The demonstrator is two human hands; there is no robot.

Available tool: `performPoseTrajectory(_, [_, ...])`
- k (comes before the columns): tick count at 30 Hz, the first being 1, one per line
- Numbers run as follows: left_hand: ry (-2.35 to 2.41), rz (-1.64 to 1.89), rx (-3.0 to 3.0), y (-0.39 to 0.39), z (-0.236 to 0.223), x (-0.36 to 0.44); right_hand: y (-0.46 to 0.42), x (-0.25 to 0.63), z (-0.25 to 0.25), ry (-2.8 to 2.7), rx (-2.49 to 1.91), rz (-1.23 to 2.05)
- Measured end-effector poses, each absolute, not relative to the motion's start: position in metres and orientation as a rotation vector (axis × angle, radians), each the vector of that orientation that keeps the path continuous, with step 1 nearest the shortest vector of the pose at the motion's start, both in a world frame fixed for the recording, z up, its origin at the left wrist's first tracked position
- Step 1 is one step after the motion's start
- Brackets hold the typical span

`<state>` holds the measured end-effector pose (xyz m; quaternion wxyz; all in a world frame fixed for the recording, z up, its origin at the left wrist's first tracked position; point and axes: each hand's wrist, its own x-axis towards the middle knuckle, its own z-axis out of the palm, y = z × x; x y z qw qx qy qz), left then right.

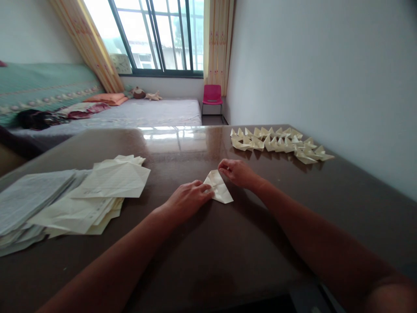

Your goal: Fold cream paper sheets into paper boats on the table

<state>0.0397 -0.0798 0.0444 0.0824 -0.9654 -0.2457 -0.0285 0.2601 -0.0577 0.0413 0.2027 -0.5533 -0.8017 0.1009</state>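
Note:
A partly folded sheet of cream paper (pixel 219 188) lies on the dark, glossy table in front of me, creased and with a blunt upper end. My left hand (pixel 190 198) grips its left edge, thumb on top and fingers close together. At the upper right edge of the same paper, my right hand (pixel 237 171) is closed in a pinch; the fingertips meet the edge there. The undersides of the fingers are hidden. Several folded paper boats (pixel 280 141) stand in rows at the table's far right.
Loose creased sheets (pixel 114 180) overlap a thick stack of papers (pixel 32 195) on the left of the table (pixel 182 261). A white wall (pixel 325 65) runs along the right side. Beyond the table are a bed (pixel 163 111), a pink chair (pixel 213 94) and a window.

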Motion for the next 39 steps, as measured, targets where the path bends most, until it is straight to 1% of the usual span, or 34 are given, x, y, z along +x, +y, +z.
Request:
performPoseTrajectory(2, [-0.715, -0.108, -2.908, -0.081, 0.044, 0.041, -0.049, 0.258, 0.031, -2.268, -1.348, 0.172])
performPoseTrajectory(4, [-0.719, -0.13, -2.923, -0.082, 0.044, 0.042, -0.043, 0.252, 0.022, -2.361, -1.233, 0.18])
performPoseTrajectory(8, [-0.8, -0.192, -2.925, -0.088, 0.045, 0.045, -0.038, 0.25, 0.018, -2.409, -1.276, 0.251])
performPoseTrajectory(11, [-0.872, -0.216, -2.928, -0.092, 0.046, 0.046, -0.037, 0.263, 0.026, -2.321, -1.349, 0.541])
performPoseTrajectory(14, [-0.958, -0.214, -2.922, -0.095, 0.046, 0.048, -0.038, 0.279, 0.033, -2.279, -1.281, 0.871])
performPoseTrajectory(16, [-1.01, -0.206, -2.901, -0.097, 0.045, 0.05, -0.039, 0.286, 0.034, -2.282, -1.193, 0.964])
performPoseTrajectory(18, [-1.042, -0.219, -2.874, -0.098, 0.042, 0.053, -0.04, 0.287, 0.032, -2.226, -1.183, 0.944])
performPoseTrajectory(21, [-1.032, -0.239, -2.856, -0.099, 0.04, 0.055, -0.041, 0.284, 0.028, -2.113, -1.254, 0.8])
performPoseTrajectory(30, [-1.018, -0.136, -2.841, -0.1, 0.044, 0.057, -0.036, 0.272, 0.02, -2.037, -1.388, 0.525])
performPoseTrajectory(32, [-1.02, -0.122, -2.841, -0.1, 0.045, 0.057, -0.035, 0.269, 0.017, -2.041, -1.439, 0.541])
performPoseTrajectory(36, [-1.036, -0.124, -2.828, -0.101, 0.045, 0.058, -0.034, 0.266, 0.018, -2.061, -1.483, 0.723])
performPoseTrajectory(39, [-1.042, -0.111, -2.829, -0.103, 0.044, 0.06, -0.034, 0.265, 0.024, -2.075, -1.52, 0.774])
